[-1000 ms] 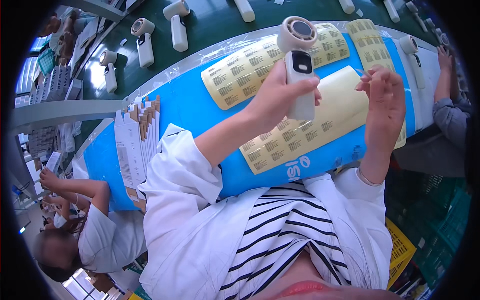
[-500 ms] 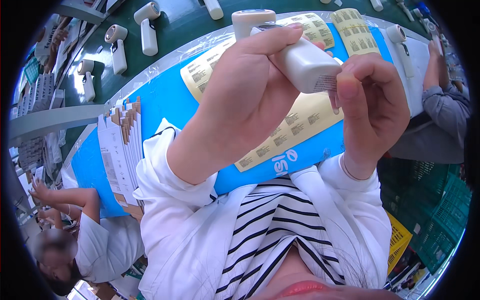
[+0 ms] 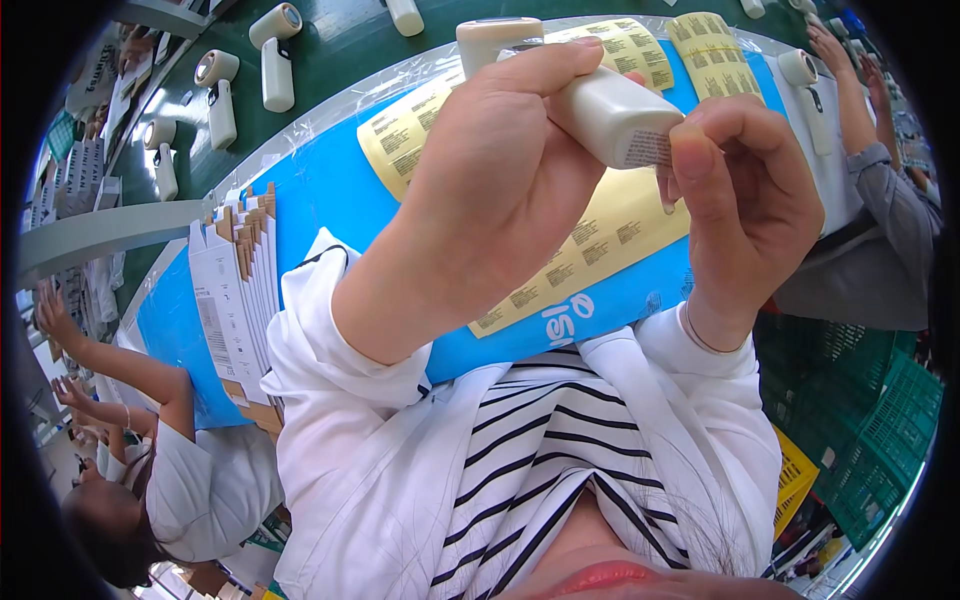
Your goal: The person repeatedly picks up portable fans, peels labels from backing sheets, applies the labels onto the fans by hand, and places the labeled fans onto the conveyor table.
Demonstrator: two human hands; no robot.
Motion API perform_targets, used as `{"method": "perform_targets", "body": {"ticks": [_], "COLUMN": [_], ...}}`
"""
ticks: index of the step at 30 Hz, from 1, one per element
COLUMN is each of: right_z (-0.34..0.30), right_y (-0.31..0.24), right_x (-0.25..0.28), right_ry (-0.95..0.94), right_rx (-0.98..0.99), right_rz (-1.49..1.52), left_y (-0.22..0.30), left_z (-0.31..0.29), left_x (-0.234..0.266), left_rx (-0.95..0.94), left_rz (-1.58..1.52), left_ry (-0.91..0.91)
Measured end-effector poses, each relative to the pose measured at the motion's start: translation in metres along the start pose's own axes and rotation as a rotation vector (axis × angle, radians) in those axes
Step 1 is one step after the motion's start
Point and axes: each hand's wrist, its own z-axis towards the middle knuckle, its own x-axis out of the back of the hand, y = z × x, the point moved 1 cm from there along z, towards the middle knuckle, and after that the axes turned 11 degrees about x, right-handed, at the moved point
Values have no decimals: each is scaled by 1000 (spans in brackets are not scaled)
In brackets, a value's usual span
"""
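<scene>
Left hand (image 3: pixel 500 190) wrapped round a white device (image 3: pixel 590 105), fingers curled tight over its body, thumb along the top. The device is lifted clear of the blue worktop (image 3: pixel 330 190), close under the camera, its round head pointing to the worktop's far edge. Right hand (image 3: pixel 745 195) at the device's near end: thumb and forefinger pinched together on a small label (image 3: pixel 650 148) there, other fingers curled in.

Beneath the hands, yellow label sheets (image 3: pixel 600 240) lie across the middle of the worktop; more sheets near its far edge (image 3: pixel 715 55). A stack of flat cartons (image 3: pixel 235 300) at the left end. Beyond the far edge, more white devices (image 3: pixel 275 45) lie in a row on a green belt (image 3: pixel 340 60). One more device (image 3: pixel 810 90) at the right end, beside a co-worker's arm (image 3: pixel 860 110). Another person (image 3: pixel 190 470) sits off the left end, arm reaching out.
</scene>
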Motion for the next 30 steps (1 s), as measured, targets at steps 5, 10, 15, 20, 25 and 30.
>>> {"method": "perform_targets", "body": {"ticks": [5, 10, 15, 20, 25, 30], "right_z": [0, 1, -1, 3, -6, -24], "right_y": [2, 5, 2, 28, 42, 45], "right_x": [-1, -4, -8, -11, 12, 18], "right_ry": [8, 11, -10, -13, 165, 144], "right_rx": [7, 1, -14, -44, -26, -88], "right_rz": [-18, -19, -117, -140, -140, -98], "left_y": [5, 4, 0, 19, 107, 187], "left_z": [1, 3, 14, 13, 49, 58], "left_x": [9, 12, 17, 22, 105, 200], "left_rx": [52, 33, 26, -12, -412, -530], "left_rz": [-246, -245, -96, -38, 366, 817], "left_ry": [-163, -145, 110, 137, 254, 647]}}
